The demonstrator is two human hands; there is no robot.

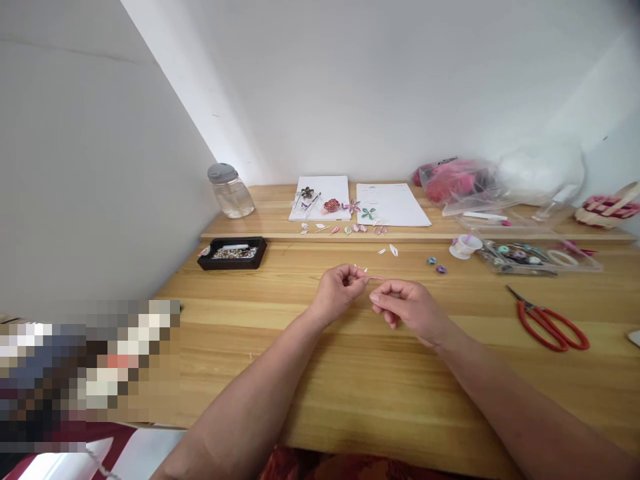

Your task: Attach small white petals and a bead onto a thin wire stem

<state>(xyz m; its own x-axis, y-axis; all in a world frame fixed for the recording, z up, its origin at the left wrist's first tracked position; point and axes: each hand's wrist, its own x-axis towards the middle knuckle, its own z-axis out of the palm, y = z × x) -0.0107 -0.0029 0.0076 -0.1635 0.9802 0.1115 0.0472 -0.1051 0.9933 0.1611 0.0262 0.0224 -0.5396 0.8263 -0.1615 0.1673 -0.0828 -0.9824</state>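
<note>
Left hand (337,291) and right hand (407,305), fingertips pinched shut on a thin pink strip (375,278) spanning between them; scissors (547,325) well right.

a home craft corner, set against bare white walls: a wooden desk (380,373) with a raised back ledge carries paper-craft supplies. finished paper flowers (331,205) lie on white sheets (393,203), loose paper petals (350,229) line the ledge, red-handled scissors (547,325) rest at the right, and a clear tray of small rolls (537,257), a black tray of beads (233,253), a lidded jar (230,191) and a plastic bag (457,180) complete the setup.
</note>
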